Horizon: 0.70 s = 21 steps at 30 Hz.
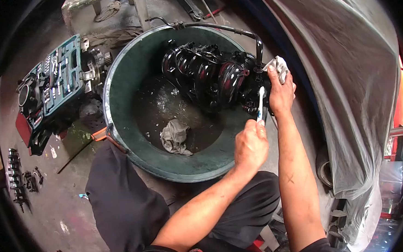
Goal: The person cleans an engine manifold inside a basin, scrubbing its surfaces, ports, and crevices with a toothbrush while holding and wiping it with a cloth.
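Note:
A glossy black ribbed engine part [203, 73] with a long bent black pipe [223, 27] lies across the green tub [115, 76], its right end at the tub's right rim. My left hand [251, 146] is closed round the handle of a toothbrush [260, 105], whose white, foamy-looking head is against the right end of the part. My right hand [281, 93] is at that same end, fingers closed on a whitish rag [279, 66]. A grey wet cloth [175, 136] lies in shallow dark water at the tub's bottom.
An open teal socket case [75, 64] stands left of the tub beside metal engine parts [94, 65]. A camshaft-like metal piece [15, 176] lies at the far left. A grey cover [346, 84] drapes down the right side. A stool-like frame [141, 7] stands behind the tub.

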Each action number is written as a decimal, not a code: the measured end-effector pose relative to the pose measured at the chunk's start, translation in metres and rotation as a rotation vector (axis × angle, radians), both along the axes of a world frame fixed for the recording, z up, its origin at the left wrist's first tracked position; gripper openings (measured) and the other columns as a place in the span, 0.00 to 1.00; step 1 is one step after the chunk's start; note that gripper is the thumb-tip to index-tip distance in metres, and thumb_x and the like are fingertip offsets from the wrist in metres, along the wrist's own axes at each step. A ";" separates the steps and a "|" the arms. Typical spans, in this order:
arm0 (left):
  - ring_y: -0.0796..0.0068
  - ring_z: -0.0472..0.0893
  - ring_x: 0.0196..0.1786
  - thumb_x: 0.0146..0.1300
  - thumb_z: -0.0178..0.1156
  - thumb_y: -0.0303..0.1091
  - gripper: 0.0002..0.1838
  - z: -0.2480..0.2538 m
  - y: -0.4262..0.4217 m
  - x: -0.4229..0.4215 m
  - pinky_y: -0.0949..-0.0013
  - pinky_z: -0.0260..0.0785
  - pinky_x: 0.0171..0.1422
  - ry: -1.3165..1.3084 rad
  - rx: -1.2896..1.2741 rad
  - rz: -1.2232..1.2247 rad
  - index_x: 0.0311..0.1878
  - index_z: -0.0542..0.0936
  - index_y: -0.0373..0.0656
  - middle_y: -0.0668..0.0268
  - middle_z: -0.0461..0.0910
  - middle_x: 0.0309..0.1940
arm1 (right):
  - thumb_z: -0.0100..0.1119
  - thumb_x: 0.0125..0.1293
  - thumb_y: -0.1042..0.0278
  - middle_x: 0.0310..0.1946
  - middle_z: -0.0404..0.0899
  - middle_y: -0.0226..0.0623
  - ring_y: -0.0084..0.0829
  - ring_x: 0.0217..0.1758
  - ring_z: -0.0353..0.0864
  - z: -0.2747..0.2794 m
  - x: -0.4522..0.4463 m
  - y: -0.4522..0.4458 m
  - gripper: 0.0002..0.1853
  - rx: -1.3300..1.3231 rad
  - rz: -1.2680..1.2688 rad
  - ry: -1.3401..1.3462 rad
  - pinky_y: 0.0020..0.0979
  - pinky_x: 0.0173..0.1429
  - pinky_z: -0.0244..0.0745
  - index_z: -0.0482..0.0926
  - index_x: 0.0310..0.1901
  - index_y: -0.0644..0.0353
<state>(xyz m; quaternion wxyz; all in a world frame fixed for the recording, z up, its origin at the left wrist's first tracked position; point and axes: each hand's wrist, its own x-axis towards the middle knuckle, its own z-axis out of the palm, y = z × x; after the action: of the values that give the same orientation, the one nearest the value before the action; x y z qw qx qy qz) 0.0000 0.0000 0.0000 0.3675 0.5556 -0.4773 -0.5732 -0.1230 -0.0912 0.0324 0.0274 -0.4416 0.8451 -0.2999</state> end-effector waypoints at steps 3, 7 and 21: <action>0.37 0.82 0.37 0.74 0.55 0.40 0.21 -0.031 -0.033 -0.004 0.45 0.72 0.43 -0.046 -0.125 0.083 0.28 0.80 0.35 0.43 0.81 0.27 | 0.55 0.67 0.28 0.68 0.74 0.36 0.46 0.75 0.62 -0.005 0.004 -0.006 0.39 -0.057 -0.014 0.000 0.52 0.80 0.45 0.72 0.72 0.44; 0.41 0.83 0.37 0.74 0.54 0.39 0.20 0.001 -0.013 0.013 0.46 0.73 0.45 -0.088 -0.073 -0.099 0.29 0.81 0.35 0.44 0.82 0.27 | 0.57 0.68 0.31 0.66 0.76 0.35 0.45 0.74 0.64 -0.005 0.000 0.013 0.37 -0.032 -0.011 0.030 0.52 0.79 0.47 0.73 0.71 0.45; 0.36 0.82 0.35 0.74 0.55 0.41 0.15 -0.065 0.039 0.070 0.41 0.72 0.42 -0.480 -0.179 -0.203 0.37 0.76 0.38 0.43 0.81 0.27 | 0.58 0.65 0.29 0.69 0.73 0.37 0.48 0.74 0.64 0.001 -0.004 0.004 0.41 -0.007 -0.027 0.043 0.54 0.78 0.49 0.71 0.72 0.47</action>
<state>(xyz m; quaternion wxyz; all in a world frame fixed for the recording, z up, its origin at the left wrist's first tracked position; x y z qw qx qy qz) 0.0704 0.0391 -0.0655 0.2323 0.5900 -0.6526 -0.4147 -0.1274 -0.0875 0.0334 0.0036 -0.4366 0.8504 -0.2936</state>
